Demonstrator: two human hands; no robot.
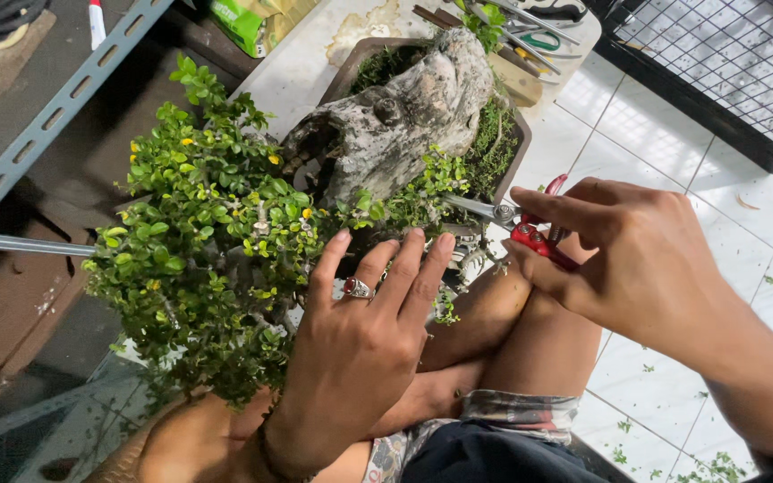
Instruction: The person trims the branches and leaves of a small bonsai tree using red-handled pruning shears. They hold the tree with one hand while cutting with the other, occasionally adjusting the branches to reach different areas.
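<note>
A bonsai tree with small green leaves and yellow specks [212, 237] leans out from a thick grey trunk [404, 112] planted in a brown pot [516, 148]. My left hand [364, 335], wearing a ring, rests flat against the foliage with fingers spread, holding nothing. My right hand [624, 246] grips red-handled pruning scissors [516, 224], whose metal blades point left toward the small twigs near the trunk base. My bare knees lie below both hands.
The pot stands on a white tiled floor [664, 134] strewn with leaf clippings. More tools [539, 40] lie beyond the pot. A black wire cage [731, 67] is at top right, a grey metal rail [64, 112] and dark floor at left.
</note>
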